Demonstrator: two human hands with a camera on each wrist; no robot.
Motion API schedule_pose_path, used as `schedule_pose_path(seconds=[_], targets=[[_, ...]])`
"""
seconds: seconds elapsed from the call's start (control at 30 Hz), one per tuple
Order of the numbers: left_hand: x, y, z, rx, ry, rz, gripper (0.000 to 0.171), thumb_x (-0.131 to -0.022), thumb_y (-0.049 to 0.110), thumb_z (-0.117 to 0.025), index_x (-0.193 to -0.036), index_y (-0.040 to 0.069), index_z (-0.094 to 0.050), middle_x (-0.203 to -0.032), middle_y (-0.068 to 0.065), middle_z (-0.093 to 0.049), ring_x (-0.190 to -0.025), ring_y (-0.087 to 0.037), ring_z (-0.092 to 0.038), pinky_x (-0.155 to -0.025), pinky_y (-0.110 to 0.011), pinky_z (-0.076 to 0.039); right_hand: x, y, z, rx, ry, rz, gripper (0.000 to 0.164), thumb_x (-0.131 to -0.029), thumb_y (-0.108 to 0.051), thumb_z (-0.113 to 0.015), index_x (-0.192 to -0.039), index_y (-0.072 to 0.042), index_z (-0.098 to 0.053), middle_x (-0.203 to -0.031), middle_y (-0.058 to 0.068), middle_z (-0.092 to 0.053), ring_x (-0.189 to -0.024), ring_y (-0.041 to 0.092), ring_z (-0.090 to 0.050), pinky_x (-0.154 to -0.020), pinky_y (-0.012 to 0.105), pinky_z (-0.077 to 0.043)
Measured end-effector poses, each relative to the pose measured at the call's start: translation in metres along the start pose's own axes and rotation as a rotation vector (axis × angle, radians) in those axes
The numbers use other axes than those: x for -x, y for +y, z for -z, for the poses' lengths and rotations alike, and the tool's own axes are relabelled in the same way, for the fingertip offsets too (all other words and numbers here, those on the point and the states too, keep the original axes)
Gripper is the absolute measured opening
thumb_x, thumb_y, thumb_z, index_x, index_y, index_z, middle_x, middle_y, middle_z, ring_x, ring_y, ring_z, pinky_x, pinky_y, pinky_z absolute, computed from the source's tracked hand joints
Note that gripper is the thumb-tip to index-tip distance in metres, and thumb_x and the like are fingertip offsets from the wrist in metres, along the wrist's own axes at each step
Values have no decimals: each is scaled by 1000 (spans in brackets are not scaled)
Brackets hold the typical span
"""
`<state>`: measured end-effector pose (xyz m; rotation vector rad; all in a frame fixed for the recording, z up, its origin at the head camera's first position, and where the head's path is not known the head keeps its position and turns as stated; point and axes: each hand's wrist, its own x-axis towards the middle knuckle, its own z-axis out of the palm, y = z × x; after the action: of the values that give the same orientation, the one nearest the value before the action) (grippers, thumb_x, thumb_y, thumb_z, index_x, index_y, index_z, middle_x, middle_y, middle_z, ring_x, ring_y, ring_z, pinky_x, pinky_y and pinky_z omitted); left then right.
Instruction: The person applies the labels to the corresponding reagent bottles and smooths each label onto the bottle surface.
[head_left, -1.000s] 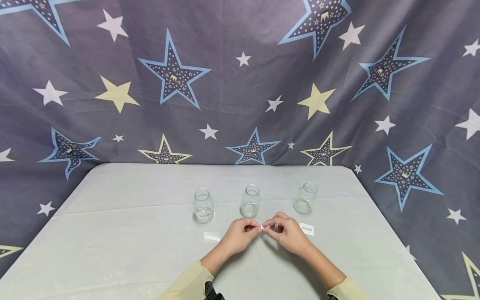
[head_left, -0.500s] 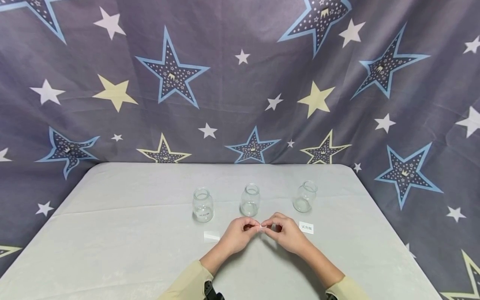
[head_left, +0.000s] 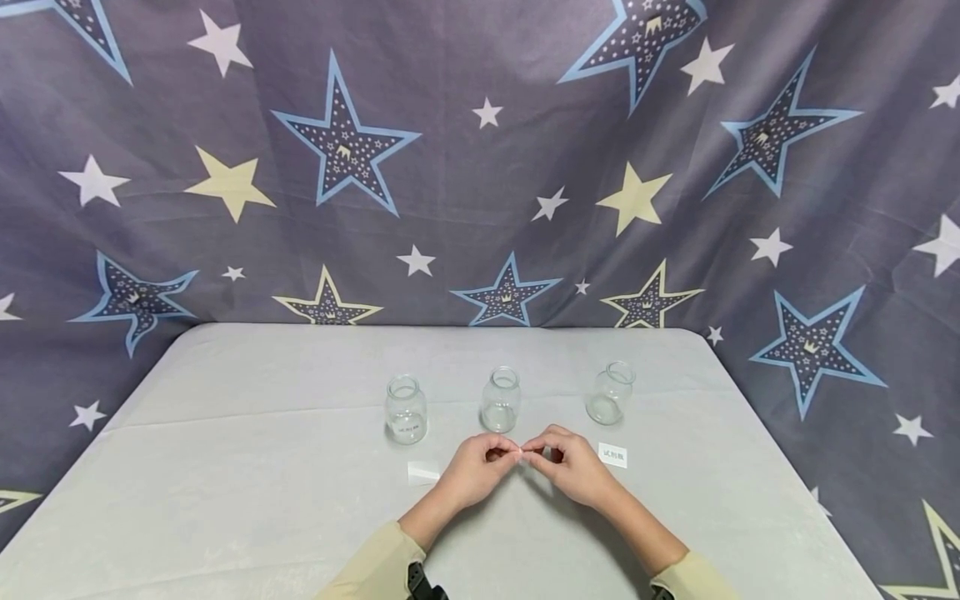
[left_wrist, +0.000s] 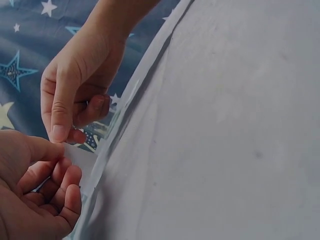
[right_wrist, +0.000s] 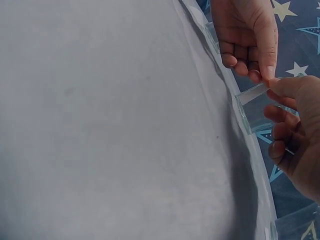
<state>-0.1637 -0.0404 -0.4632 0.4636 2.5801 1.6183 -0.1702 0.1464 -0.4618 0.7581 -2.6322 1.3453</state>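
Curtained-off nook: star-print drape (head_left: 442, 175) behind and beside a cloth-covered table (head_left: 225, 492).

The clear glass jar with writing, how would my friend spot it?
On the pale grey table, find three clear glass jars in a row. The leftmost jar in the head view is it: only that one shows dark writing, low down.

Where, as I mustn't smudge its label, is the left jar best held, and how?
Probably round the upper body of the left jar, coming from its left: it stands upright, its label sits low, and the left hand and right hand are to its right.
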Motion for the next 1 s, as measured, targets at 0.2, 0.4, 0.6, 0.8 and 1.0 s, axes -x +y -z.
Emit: schedule_pose_path(seconds=[0.2, 0.4, 0.6, 0.8, 1.0], targets=[[0, 0, 1, 13, -1, 3, 11, -85, 16, -65, -88, 7, -70, -83, -4, -67, -71, -4, -52, -66, -18, -43, 0, -1, 0, 20, 12, -41, 8, -84, -24, -69, -88, -17, -72, -78, -7, -60, -60, 0, -41, -54, 17, -38], [1, 2, 2, 18, 8, 20, 12, -84, 16, -64, -89, 6, -69, -82, -4, -66, -70, -5, -51, -65, -18, -43, 0, -5, 1, 29, 48, -77, 8, -85, -24, -68, -85, -16, -71, -75, -8, -59, -58, 0, -42, -53, 18, -39], [1, 2, 1, 31, 14, 28, 11, -83, 14, -64, -87, 5, -69, -78, -3, -64, -67, -4, -49, -62, -18, -42, 0, -7, 0, 27, 74, -78, 14, -85, -24, -68, -84, -11, -70, -75, -8, -59, -58, -1, -43, -54, 18, -39], [2, 1, 1, 23, 25, 26, 10, -82, 13, -64, -85, 5, -68, -75, -2, -63, -65, -4, -48, -61, -18, -41, -1, -7, 0, 25, 87, -66, 8, -84, -20, -69, -83, -12, -70, -74, -9, -59, -58, -1, -43, -53, 18, -39], [3, 0, 1, 34, 34, 37, 10, -82, 14, -64, -84, 6, -68, -74, -1, -62, -64, -4, -48, -60, -18, -41, -1, -8, -1, 22, 97, -76, 7, -84, -19, -69, -83, -12, -69, -74, -8, -59, -57, -1, -42, -53, 18, -39]])
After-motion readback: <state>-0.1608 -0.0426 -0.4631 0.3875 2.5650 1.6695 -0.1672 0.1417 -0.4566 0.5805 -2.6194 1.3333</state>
